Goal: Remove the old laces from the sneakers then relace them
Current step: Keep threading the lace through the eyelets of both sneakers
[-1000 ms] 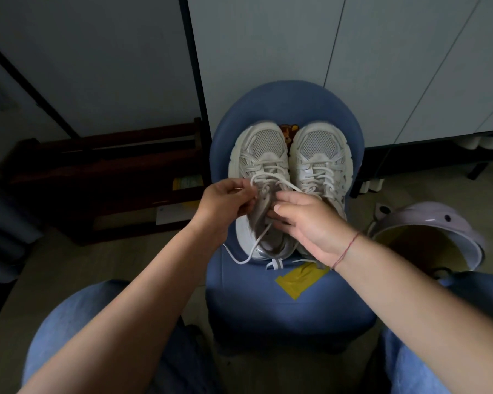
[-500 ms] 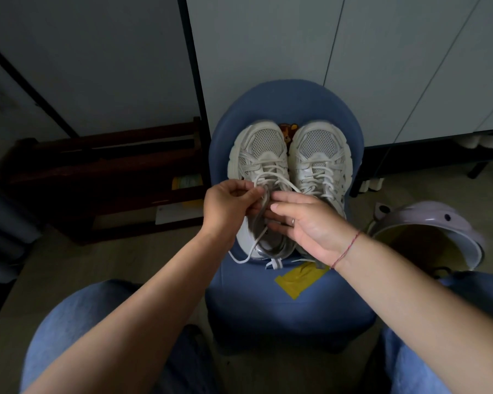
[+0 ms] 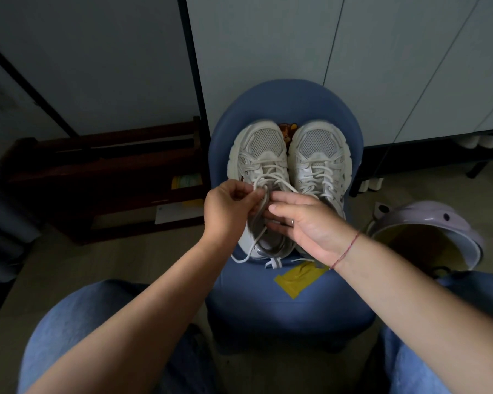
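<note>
My left hand (image 3: 228, 211) pinches the lace (image 3: 271, 177) between thumb and curled fingertips, just over the throat of the left sneaker (image 3: 261, 146). My right hand (image 3: 308, 223) lies open close beside it, fingers straight and fanned, the lower ones reaching into the shoe's mouth below the tongue. I cannot tell whether they touch the lace.

A second ago those right fingers were bunched closer together. Now they have spread, and the ring (image 3: 293, 221) shows. The loop of lace arching from my left fingertips to my right index finger stands higher and looser than before. My left hand has barely shifted.

From my left pinch a strand drops toward me, and its free end (image 3: 239, 258) trails off the heel below my left wrist.

The left sneaker lies under both hands. The right sneaker (image 3: 318, 149), fully laced, touches it beyond my right knuckles. Both have toes pointing away from me and heels toward me, so their long axes run straight out from my wrists toward the cabinet doors.

They sit on a blue stool (image 3: 291, 297), which has a yellow patch (image 3: 296, 280) just under my right wrist and its red string bracelet (image 3: 346, 250). A lilac bin (image 3: 439, 220) stands outside my right forearm.
</note>
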{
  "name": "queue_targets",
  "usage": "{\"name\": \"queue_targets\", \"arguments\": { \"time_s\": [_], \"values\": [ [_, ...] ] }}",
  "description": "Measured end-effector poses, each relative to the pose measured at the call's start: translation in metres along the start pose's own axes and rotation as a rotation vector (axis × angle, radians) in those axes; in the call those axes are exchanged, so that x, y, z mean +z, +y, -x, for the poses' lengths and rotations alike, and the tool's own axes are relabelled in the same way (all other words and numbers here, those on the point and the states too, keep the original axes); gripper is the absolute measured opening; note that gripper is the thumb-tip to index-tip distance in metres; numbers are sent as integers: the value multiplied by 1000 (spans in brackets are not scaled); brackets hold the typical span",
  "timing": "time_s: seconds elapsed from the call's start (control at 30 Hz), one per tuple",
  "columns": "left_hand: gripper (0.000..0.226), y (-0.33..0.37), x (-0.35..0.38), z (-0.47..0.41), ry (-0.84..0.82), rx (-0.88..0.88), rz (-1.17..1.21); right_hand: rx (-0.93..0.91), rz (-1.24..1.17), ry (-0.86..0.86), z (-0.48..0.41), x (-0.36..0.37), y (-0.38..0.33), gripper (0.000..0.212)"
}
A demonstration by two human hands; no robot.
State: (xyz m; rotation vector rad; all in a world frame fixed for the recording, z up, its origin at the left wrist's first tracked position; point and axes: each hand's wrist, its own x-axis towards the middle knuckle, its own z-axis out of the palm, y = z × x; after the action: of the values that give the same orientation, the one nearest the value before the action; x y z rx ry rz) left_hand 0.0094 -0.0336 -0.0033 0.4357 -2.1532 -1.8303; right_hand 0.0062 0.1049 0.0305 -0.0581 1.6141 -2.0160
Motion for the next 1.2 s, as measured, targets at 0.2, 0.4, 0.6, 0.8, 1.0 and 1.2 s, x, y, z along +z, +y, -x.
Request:
{"name": "queue_targets", "arguments": {
  "time_s": [0.2, 0.4, 0.6, 0.8, 1.0, 1.2],
  "values": [
    [15, -4, -3, -3, -18, -38, 38, 0, 5, 2, 0, -1, 1, 27],
    [11, 0, -3, -4, -118, -79, 38, 13, -10, 33, -3, 0, 4, 32],
    [15, -2, -7, -18, -291, -366, 314, 18, -56, 40, -6, 1, 9, 31],
    [10, 1, -10, -19, -361, -439, 330, 9, -129, 244, -21, 9, 24, 11],
    [20, 6, -11, -15, -341, -369, 218, -35, -120, 332, -28, 17, 29, 15],
    [18, 1, -11, -13, -207, -225, 79, -83, 168, 330, -18, 13, 34, 12]
  ]
}}
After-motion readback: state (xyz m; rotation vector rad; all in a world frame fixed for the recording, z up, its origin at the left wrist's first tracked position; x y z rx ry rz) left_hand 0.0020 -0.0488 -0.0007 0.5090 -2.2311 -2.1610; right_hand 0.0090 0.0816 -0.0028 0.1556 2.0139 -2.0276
